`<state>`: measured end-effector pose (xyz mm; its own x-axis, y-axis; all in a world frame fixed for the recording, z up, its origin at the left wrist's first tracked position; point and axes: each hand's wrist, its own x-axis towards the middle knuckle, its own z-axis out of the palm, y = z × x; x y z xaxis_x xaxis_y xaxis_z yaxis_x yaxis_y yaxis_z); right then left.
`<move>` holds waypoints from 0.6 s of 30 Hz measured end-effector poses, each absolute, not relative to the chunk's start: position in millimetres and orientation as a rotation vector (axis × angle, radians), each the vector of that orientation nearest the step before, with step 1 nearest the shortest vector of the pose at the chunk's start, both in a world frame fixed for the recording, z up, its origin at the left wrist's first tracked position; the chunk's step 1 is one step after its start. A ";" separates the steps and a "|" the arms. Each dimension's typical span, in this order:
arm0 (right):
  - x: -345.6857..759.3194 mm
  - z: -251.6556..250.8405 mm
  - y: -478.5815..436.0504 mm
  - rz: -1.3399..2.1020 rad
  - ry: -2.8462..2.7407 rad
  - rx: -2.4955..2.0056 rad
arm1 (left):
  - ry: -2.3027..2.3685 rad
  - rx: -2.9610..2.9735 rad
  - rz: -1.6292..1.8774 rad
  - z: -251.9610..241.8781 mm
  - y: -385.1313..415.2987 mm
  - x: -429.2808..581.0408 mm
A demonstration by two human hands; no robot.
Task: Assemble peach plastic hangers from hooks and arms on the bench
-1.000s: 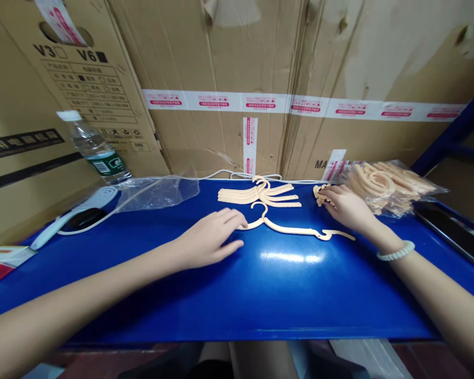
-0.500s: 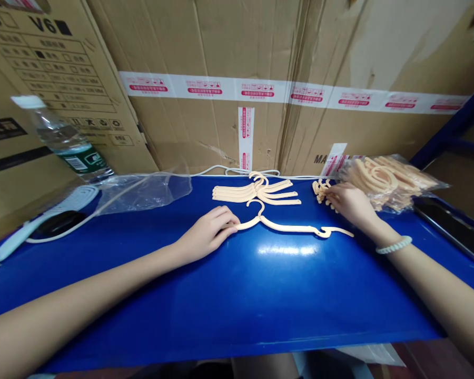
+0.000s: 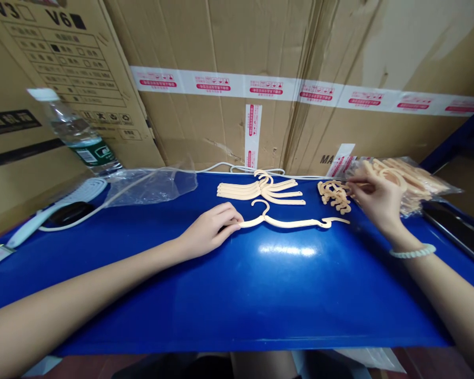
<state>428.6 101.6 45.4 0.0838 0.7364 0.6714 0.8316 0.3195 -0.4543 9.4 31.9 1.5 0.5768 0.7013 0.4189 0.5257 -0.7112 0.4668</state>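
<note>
My left hand [image 3: 213,229] pinches the left end of a peach-coloured plastic clothes hanger [image 3: 292,223] that lies on the blue table [image 3: 229,300]. The hanger's hook points away from me, and a small hooked piece [image 3: 326,222] with a thin tail sits at its right end. My right hand [image 3: 379,202] is raised beside a pile of small peach hook pieces [image 3: 334,195], thumb and forefinger pressed together; what lies between them is too hidden to name. Behind the held hanger is a stack of folding hangers [image 3: 240,190], their arms fanned out on the right.
A clear bag of peach hanger parts [image 3: 422,181] is behind my right hand, with a dark phone [image 3: 458,231] nearby. At left are a water bottle [image 3: 89,147], a pale hairbrush [image 3: 63,205], a black oval object [image 3: 74,212], a cable and clear plastic. Cardboard boxes [image 3: 213,131] wall the back.
My right hand has drawn back from the small hook pieces towards the right, uncovering the pile. My left hand keeps its grip on the hanger. The view has shifted slightly.
</note>
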 end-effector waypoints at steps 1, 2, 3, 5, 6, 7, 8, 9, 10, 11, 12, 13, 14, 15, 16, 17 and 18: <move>428.7 46.6 100.6 -0.087 -1.635 -1.414 | 1.016 2.548 0.853 1.5 32.2 9.1; 428.2 47.5 99.7 -0.041 -1.614 -1.395 | 1.025 2.574 0.842 1.7 32.5 8.8; 427.1 47.9 98.9 0.004 -1.601 -1.378 | 1.031 2.594 0.828 2.0 32.6 8.5; 423.5 47.4 97.9 0.080 -1.589 -1.345 | 1.030 2.612 0.791 3.5 32.8 7.8; 421.3 46.5 97.6 0.112 -1.587 -1.331 | 1.023 2.610 0.775 4.4 33.3 7.3; 419.0 45.5 97.4 0.143 -1.587 -1.319 | 1.019 2.601 0.765 5.3 34.2 6.5; 416.8 44.4 97.2 0.169 -1.586 -1.308 | 1.021 2.590 0.766 6.0 35.9 5.4; 414.8 43.5 97.1 0.191 -1.583 -1.298 | 1.032 2.579 0.784 6.3 38.6 3.9; 413.1 42.7 96.9 0.208 -1.578 -1.288 | 1.052 2.572 0.817 6.0 42.4 2.0; 411.8 42.2 96.6 0.216 -1.570 -1.277 | 1.082 2.573 0.854 5.0 47.2 -0.4; 410.8 41.9 96.2 0.213 -1.560 -1.267 | 1.121 2.585 0.893 3.2 52.6 -3.1; 410.1 41.8 95.8 0.209 -1.551 -1.256 | 1.168 2.605 0.922 0.6 58.4 -6.1; 409.6 41.9 95.3 0.205 -1.540 -1.244 | 1.220 2.626 0.932 -2.3 64.1 -9.2; 409.1 42.2 94.8 0.201 -1.530 -1.232 | 1.272 2.637 0.925 -5.6 69.2 -12.1; 408.5 42.7 94.2 0.198 -1.520 -1.223 | 1.316 2.637 0.899 -8.6 73.2 -14.7; 407.7 43.4 93.4 0.201 -1.510 -1.216 | 1.347 2.630 0.867 -11.3 76.1 -16.9; 406.4 44.6 92.3 0.212 -1.495 -1.207 | 1.368 2.622 0.835 -13.3 77.7 -18.6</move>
<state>406.4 92.3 44.6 0.1739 0.7564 0.6306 0.5515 0.4558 -0.6987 -18.6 77.7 -13.3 0.4571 0.7772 0.4326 0.7400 -0.6021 0.2998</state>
